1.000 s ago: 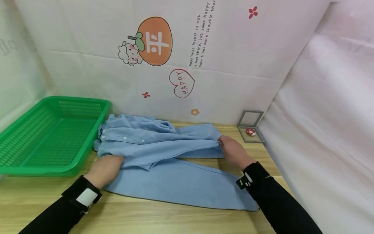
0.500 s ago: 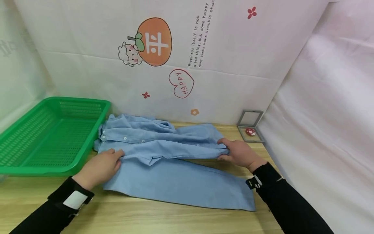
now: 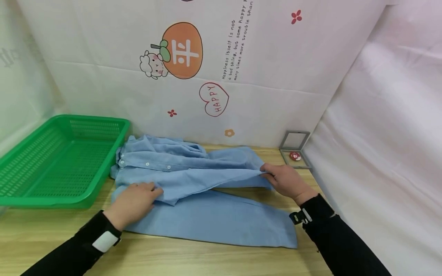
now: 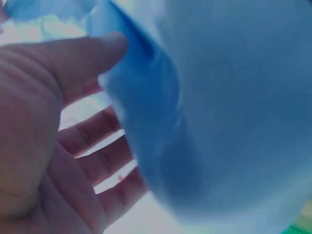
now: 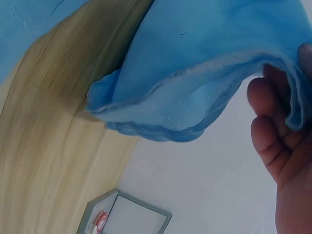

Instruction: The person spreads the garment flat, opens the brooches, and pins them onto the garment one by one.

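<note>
Two grips, I called: left hand [image 3: 135,204] and right hand [image 3: 285,181] both pinched the shirt [image 3: 198,183], its long axis running left to right, straight between them!

place: indoors, screened in by cloth; home or studio, cannot tell
table [image 3: 193,260]: pale wood-grain top
far edge: printed white curtain [image 3: 276,53] with cartoon fruit [image 3: 190,34] and "happy" heart [image 3: 214,99]
right edge: hanging white sheet [image 3: 386,126]
far left corner: pale drape [image 3: 20,88]
</note>
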### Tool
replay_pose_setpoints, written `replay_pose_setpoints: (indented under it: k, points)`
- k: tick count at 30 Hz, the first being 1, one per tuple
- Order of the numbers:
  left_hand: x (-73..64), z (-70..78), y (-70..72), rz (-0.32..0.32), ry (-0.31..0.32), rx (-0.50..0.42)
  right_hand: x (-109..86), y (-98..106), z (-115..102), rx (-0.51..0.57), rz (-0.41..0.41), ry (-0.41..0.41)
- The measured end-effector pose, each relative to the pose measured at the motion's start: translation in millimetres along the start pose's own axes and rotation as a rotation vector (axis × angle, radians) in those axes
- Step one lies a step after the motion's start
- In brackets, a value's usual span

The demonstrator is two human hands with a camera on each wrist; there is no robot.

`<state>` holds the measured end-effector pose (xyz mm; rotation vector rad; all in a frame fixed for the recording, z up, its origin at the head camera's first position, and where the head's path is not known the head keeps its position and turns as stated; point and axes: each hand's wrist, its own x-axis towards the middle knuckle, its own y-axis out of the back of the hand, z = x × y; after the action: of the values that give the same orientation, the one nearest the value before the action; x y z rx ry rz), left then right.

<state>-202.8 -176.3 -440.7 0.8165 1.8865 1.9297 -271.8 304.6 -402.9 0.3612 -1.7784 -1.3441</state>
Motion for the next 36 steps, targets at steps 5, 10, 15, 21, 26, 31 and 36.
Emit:
replay_pose_setpoints:
  k: [5, 10, 15, 21, 26, 31, 36]
  points:
    - [4.7, 0.8, 1.1, 0.039, 0.031, -0.032, 0.7, -0.8, 0.1, -0.066, 0.004, -0.012]
    - [-3.8, -8.5, 10.6, 0.122, 0.042, -0.102, -6.5, 5.8, 0.0, -0.079, -0.015, -0.062]
    - [-21.6, -17.0, 13.8, 0.062, -0.004, -0.071, -21.9, 10.6, -4.9, -0.003, -0.201, -0.148]
    - [-39.3, -23.7, 2.7, 0.002, 0.003, 0.008, -43.3, -5.9, -20.9, 0.043, -0.448, -0.124]
    - [-47.9, -27.0, -4.4, -0.034, 0.038, -0.003, -55.1, -17.9, -32.4, 0.068, -0.590, -0.155]
    - [-56.4, -29.6, -8.3, -0.071, 0.090, -0.040, -56.9, -9.1, -40.5, 0.135, -0.680, -0.271]
    - [-61.0, -32.6, -11.2, -0.080, 0.073, -0.071, -57.6, 4.0, -56.0, 0.066, -0.709, -0.481]
